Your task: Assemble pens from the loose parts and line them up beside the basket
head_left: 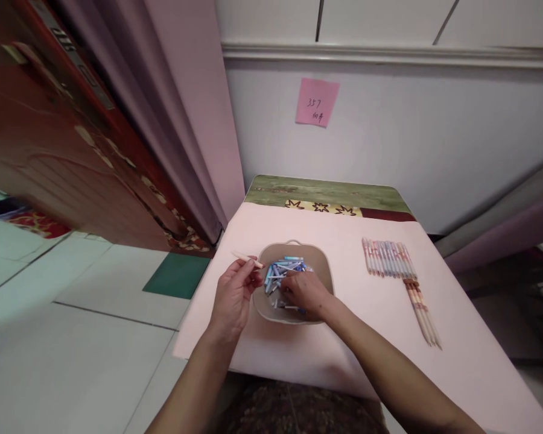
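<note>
A beige basin [320, 258] holds a jumble of blue and white pen parts [276, 271]. My left hand [238, 289] is at the basin's left edge, its thumb and fingers pinching a slim cream-coloured pen piece [247, 259]. Inside the basin, my right hand [304, 290] reaches down among the parts with fingers bent; its fingertips are hidden, and I cannot make out what they hold. To the right, a row of assembled pens [389, 259] lies side by side, with a few cream pens [423, 313] below the row's right end.
The table [353, 349] has a pale pink cover and a green patterned far edge [326, 188]. A pink note [317, 102] is stuck on the white wall behind. At the left stand a purple curtain and a reddish-brown door [72, 150].
</note>
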The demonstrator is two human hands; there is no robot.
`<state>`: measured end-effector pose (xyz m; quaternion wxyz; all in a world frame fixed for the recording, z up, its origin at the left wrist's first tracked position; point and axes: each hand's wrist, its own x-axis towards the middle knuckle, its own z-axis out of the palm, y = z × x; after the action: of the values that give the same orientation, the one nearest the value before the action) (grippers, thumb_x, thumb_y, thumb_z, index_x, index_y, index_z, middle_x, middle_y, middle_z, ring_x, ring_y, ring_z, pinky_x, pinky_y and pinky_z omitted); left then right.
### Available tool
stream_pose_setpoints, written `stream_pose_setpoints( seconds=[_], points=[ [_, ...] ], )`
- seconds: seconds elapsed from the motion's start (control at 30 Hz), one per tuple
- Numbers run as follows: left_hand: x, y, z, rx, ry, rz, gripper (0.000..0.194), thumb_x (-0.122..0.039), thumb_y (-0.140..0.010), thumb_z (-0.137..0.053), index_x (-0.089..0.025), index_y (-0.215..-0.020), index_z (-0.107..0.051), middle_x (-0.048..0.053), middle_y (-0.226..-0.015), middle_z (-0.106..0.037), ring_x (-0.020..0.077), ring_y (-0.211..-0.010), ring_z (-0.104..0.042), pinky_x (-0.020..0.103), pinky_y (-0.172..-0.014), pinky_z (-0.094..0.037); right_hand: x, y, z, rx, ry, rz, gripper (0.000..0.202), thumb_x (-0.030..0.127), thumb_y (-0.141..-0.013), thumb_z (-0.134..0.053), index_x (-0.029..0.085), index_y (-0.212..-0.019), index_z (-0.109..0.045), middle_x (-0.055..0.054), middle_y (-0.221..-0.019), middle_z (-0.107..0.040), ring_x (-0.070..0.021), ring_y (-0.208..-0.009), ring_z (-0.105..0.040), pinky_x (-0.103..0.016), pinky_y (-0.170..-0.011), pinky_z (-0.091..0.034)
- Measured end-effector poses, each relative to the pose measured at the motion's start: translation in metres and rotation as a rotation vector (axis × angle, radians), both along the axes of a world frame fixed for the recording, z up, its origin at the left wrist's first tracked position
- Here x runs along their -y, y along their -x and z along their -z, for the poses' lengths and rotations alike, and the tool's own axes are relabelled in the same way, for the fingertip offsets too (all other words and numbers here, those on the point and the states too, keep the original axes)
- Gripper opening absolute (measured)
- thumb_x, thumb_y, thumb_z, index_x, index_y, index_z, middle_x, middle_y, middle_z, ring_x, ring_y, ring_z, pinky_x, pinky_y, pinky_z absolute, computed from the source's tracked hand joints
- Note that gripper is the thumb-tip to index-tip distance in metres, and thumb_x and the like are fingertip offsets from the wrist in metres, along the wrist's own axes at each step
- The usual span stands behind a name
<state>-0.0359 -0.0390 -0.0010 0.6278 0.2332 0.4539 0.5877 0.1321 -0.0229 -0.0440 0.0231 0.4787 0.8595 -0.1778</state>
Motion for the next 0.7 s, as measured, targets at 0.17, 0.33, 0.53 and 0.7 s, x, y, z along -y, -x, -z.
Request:
stream_pose_setpoints(
  seconds=[0.17, 0.33, 0.53, 0.7],
  points=[
    [0.001, 0.0, 0.003, 0.021, 0.012, -0.004, 0.025, -0.026, -0.068, -0.076, -0.012, -0.086, -0.066, 0.004, -0.078, -0.067, 0.0081, -0.058, -0.055, 0.02, -0.055, -0.045, 0.005, 0.0, 0.0, -0.001, -0.025, 0.027, 0.025, 0.016, -0.084, -0.048, 0.021, -0.095, -0.071, -0.006, -0.098, -0.07, -0.0204, -0.086, -0.064, -0.026, -0.07, -0.043],
    [0.003, 0.001, 0.0, 0.082, 0.042, 0.015, 0.02, -0.023, -0.069, -0.075, -0.012, -0.084, -0.067, 0.004, -0.079, -0.067, 0.0077, -0.059, -0.055, 0.018, -0.054, -0.046, 0.011, 0.022, 0.005, 0.033, -0.061, -0.137, 0.021, 0.016, -0.084, -0.051, 0.017, -0.091, -0.072, -0.008, -0.093, -0.071, -0.0205, -0.082, -0.066, -0.026, -0.068, -0.046],
    [0.002, 0.007, -0.001, 0.193, 0.187, 0.011, 0.011, -0.016, -0.072, -0.07, -0.012, -0.081, -0.067, 0.004, -0.074, -0.067, 0.0078, -0.055, -0.054, 0.018, -0.049, -0.047, 0.012, 0.042, 0.007, 0.101, -0.094, -0.201, 0.026, 0.004, -0.082, -0.046, 0.009, -0.084, -0.071, -0.014, -0.083, -0.072, -0.023, -0.071, -0.067, -0.028, -0.059, -0.048],
    [0.002, 0.004, -0.003, 0.179, 0.184, 0.012, 0.008, -0.013, -0.075, -0.067, -0.01, -0.083, -0.067, 0.004, -0.074, -0.066, 0.0074, -0.055, -0.054, 0.018, -0.049, -0.047, 0.006, 0.043, 0.008, 0.099, -0.087, -0.238, 0.02, 0.007, -0.082, -0.05, 0.01, -0.076, -0.07, -0.014, -0.078, -0.072, -0.0211, -0.068, -0.066, -0.027, -0.06, -0.047]
  ],
)
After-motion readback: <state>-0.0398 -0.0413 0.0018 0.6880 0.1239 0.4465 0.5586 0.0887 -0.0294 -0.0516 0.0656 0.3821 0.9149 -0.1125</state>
